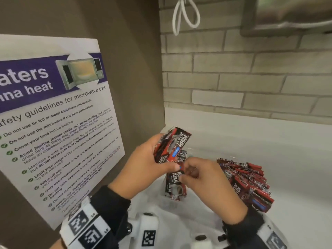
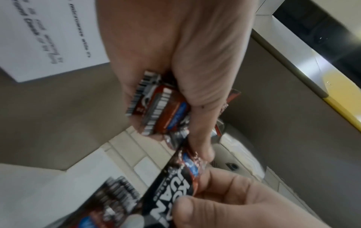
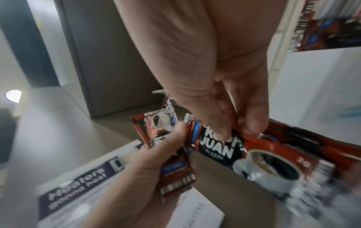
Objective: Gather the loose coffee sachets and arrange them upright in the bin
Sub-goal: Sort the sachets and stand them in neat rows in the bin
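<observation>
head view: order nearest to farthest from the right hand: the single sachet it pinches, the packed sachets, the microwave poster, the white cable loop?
From the right hand:
1. Single sachet, pinched in its fingertips, just left.
2. Packed sachets, directly right of it.
3. Microwave poster, left wall.
4. White cable loop, top, on the brick wall.

1. A bunch of red-and-black coffee sachets [image 1: 170, 144] stands tilted, far left, held above the counter.
2. One sachet [image 1: 175, 184], printed with a coffee cup, hangs upright just below the bunch.
3. A packed row of sachets [image 1: 248, 180] leans at the right; whatever holds them cannot be made out.
</observation>
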Available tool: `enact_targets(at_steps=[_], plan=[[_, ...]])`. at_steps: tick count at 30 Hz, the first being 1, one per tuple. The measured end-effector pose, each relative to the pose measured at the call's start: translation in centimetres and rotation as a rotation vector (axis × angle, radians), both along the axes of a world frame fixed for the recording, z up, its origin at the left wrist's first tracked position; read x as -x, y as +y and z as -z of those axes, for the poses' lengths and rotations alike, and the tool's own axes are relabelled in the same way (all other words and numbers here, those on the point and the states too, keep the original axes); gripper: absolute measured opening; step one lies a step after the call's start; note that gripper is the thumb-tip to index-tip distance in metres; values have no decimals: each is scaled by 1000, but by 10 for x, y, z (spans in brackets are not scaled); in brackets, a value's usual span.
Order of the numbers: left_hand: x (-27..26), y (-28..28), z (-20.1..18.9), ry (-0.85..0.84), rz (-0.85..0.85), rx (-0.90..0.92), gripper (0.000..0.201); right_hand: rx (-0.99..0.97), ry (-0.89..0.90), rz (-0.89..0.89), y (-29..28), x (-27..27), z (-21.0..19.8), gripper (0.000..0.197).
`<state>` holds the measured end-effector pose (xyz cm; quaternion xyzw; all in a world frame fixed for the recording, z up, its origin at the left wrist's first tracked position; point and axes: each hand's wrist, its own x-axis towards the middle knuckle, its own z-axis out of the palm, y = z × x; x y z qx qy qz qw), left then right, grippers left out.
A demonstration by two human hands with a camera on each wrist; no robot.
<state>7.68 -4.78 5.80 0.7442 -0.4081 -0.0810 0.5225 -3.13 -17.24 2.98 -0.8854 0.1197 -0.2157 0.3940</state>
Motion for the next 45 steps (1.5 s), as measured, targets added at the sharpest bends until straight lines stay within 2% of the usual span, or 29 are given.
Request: enact_targets(at_steps=[2, 5, 8, 10, 16, 18, 21, 24, 27, 29, 33, 37, 40, 45], plan=[[-3, 2, 6, 36, -48, 52, 49, -3, 33, 41, -2, -6, 10, 32], [-8, 12, 16, 126, -123, 143, 38, 4, 125, 71, -2, -15, 24, 20], [-13, 23, 26, 197, -169, 185, 29, 6, 197, 75, 4, -23, 37, 33], [-14, 28, 34, 261, -168, 195, 26, 26, 240, 106, 8, -28, 43, 33], [-12, 39, 58, 435, -142, 205, 24, 120, 382, 140, 11, -32, 40, 35], [-11, 41, 65, 502, -136, 203, 30, 107, 394, 136, 9, -32, 38, 23], [-9, 40, 73, 592, -147, 228, 38, 66, 418, 127, 6, -29, 34, 27], [-5, 37, 71, 688, -114, 274, 40, 41, 334, 149, 4, -20, 22, 35], [0, 35, 63, 738, -40, 322, 40, -60, 83, 134, 12, -19, 7, 22], [3, 33, 59, 758, 11, 330, 36, -190, -9, 85, 20, -23, 1, 15], [11, 29, 56, 727, 84, 307, 30, -407, -22, 4, 28, -30, 2, 10], [14, 32, 55, 732, 70, 306, 20, -552, -74, 9, 24, -29, 2, 17], [15, 34, 54, 782, 42, 336, 24, -684, -126, 19, 19, -28, 0, 12], [17, 37, 56, 848, 5, 375, 31, -747, -213, 16, 12, -25, -4, 8]])
